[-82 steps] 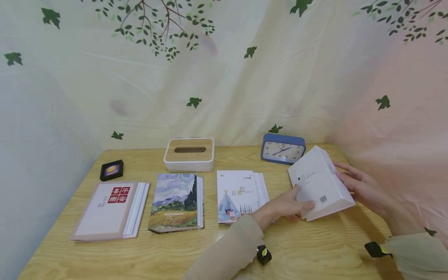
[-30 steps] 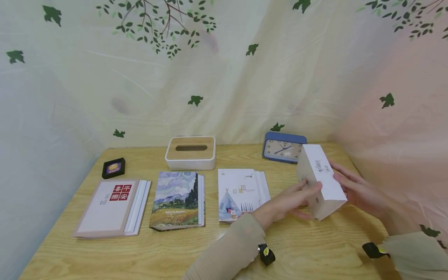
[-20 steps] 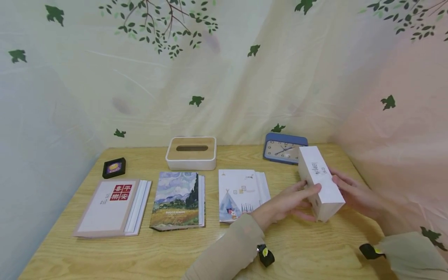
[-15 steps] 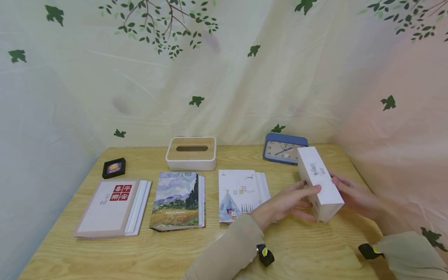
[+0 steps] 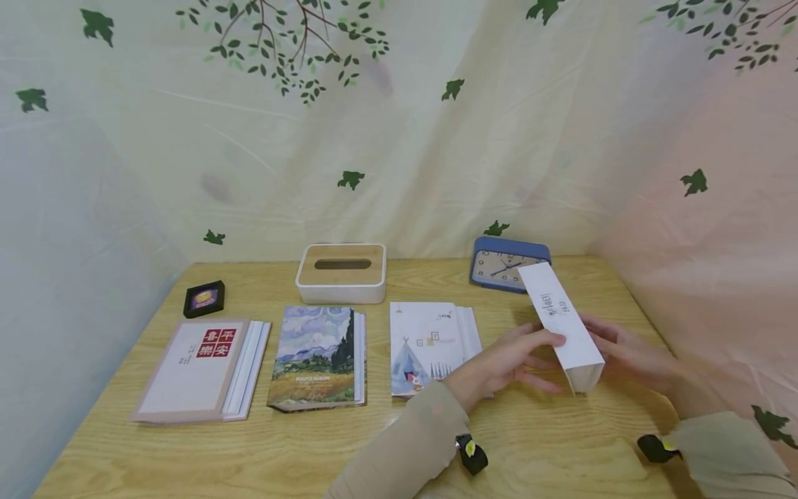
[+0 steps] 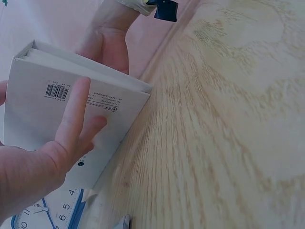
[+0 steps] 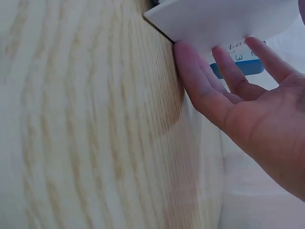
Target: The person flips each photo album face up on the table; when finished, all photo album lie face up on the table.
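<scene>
A thick white book (image 5: 555, 312) is held tilted between my two hands, its lettered spine facing up; its page edges and barcoded cover show in the left wrist view. My left hand (image 5: 508, 357) touches the left cover with fairly straight, spread fingers, the uppermost digit at the spine's edge. From the other side, my right hand (image 5: 636, 353) presses its extended fingertips to the opposite cover, as the right wrist view shows. Its thumb is mostly hidden. The book's lower edge appears to be at the wooden tabletop (image 5: 536, 443). Behind the book stands a blue clock (image 5: 499, 267), partly covered by it.
Left of my hands lie a tent-pattern album (image 5: 424, 346), a landscape photo album (image 5: 314, 357) and a pale album with red squares (image 5: 193, 374). Further back are a tissue box (image 5: 341, 277) and a small black frame (image 5: 204, 298). A leaf-print curtain (image 5: 399, 152) hangs behind the table.
The book has turned from showing its barcoded cover to showing its spine, and its top has swung left. Both hands stay on it. The other things have not moved.
</scene>
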The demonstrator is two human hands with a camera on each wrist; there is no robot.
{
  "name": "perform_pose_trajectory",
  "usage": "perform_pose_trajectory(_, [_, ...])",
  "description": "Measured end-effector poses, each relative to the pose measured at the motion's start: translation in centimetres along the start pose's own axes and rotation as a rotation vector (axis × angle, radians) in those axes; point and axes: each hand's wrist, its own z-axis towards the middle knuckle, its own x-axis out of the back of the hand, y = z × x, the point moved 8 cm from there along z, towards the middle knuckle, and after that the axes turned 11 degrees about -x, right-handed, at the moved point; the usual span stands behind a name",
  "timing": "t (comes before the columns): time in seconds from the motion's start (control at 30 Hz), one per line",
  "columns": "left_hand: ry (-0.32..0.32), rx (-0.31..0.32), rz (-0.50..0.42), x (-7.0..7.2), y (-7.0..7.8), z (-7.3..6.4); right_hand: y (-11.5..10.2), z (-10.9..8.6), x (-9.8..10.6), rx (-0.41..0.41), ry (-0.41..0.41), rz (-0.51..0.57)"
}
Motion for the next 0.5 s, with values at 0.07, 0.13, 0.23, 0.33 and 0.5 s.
perform_pose_trajectory(0.07, [0.002, -0.005, -0.006, 0.0, 0.0, 0.0, 0.2, 0.0, 0.3, -0.032, 0.045, -0.049])
perform_pose_trajectory(0.13, [0.003, -0.011, -0.020, 0.1, 0.0, 0.0, 0.4, 0.1, 0.5, -0.066, 0.084, -0.079])
perform_pose_trajectory(0.23, [0.022, -0.028, -0.042, 0.4, 0.0, 0.1, 0.4, 0.2, 0.8, -0.106, 0.159, -0.134])
perform_pose_trajectory(0.33, [0.047, -0.045, -0.032, 0.9, -0.2, 0.3, 0.5, 0.3, 1.4, -0.149, 0.225, -0.197])
perform_pose_trajectory(0.5, [0.079, -0.037, -0.005, 1.7, -0.8, 0.3, 0.9, 0.2, 2.4, -0.207, 0.294, -0.268])
